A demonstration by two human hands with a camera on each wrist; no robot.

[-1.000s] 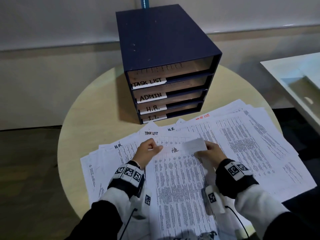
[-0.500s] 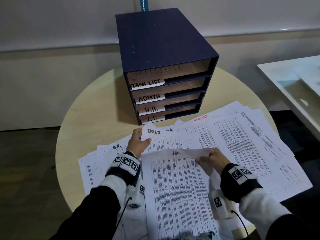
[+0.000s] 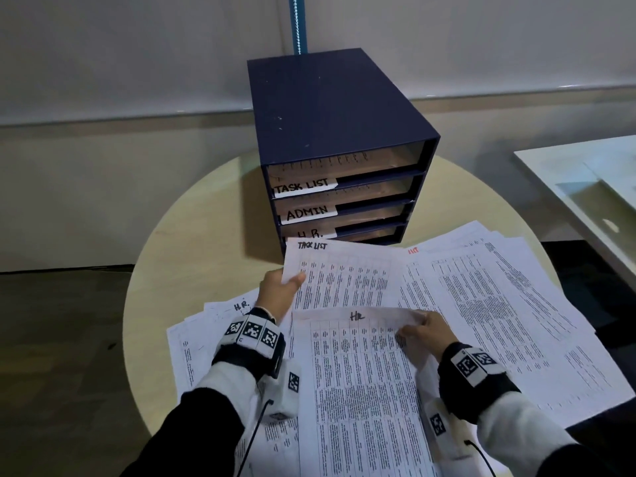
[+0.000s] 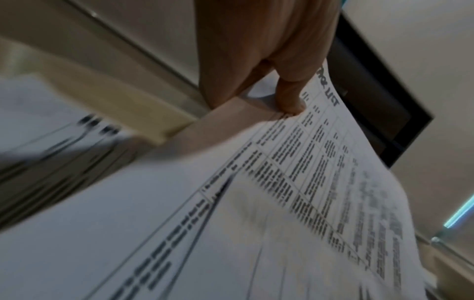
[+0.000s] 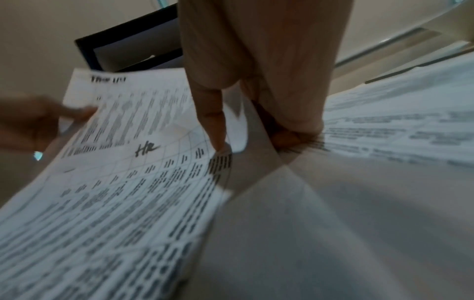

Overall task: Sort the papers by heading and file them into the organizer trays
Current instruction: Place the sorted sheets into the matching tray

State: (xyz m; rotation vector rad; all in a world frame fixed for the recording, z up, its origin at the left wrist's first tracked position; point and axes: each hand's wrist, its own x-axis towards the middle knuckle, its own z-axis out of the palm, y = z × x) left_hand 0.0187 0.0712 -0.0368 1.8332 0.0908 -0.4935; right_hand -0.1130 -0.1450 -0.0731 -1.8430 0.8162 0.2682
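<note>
While most of the papers [image 3: 516, 321] lie spread on the round table [image 3: 206, 242], the job looks like it has just begun. The left hand [image 3: 278, 294] pinches the edge of 1 sheet marked TASK LIST [image 3: 344, 270], lifted in front of the organizer [image 3: 337, 149]. The right hand [image 3: 426, 330] pinches the top of the HR sheet [image 3: 358, 373]. I think the TASK LIST sheet goes in the top tray [image 3: 344, 166] next. I can't tell if the trays hold papers yet.

Round beige table [image 3: 206, 235] — white desk [image 3: 564, 180] right — blue pole [image 3: 298, 25] behind.
</note>
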